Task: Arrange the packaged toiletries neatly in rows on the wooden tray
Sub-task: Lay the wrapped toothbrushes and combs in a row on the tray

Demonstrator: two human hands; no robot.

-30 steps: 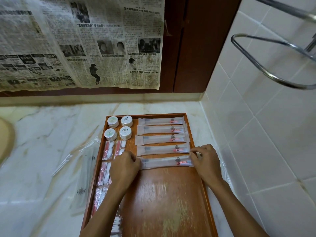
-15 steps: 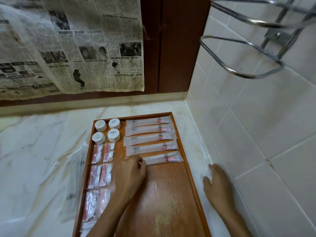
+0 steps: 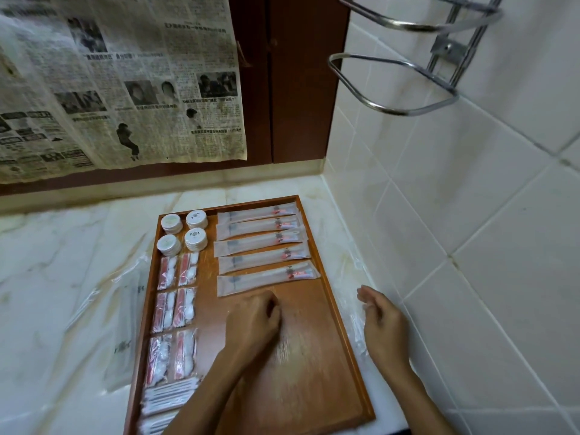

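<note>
The wooden tray lies on the marble counter. Several long toothbrush packets lie in a column at its far right. At its far left stand several round white jars, then two columns of small red-and-white packets, with cotton-swab packets nearest me. My left hand rests on the bare tray floor just below the nearest long packet, fingers curled, holding nothing. My right hand hovers off the tray to the right, fingers relaxed, over a clear packet on the counter.
More clear plastic packets lie on the marble counter left of the tray. A tiled wall runs close along the right, with a chrome rack overhead. Newspaper hangs on the back wall beside a brown wooden panel.
My right hand let go of the nearest long packet's right end and moved off the tray onto the counter side. My left hand drew back from the packet's left end.
</note>
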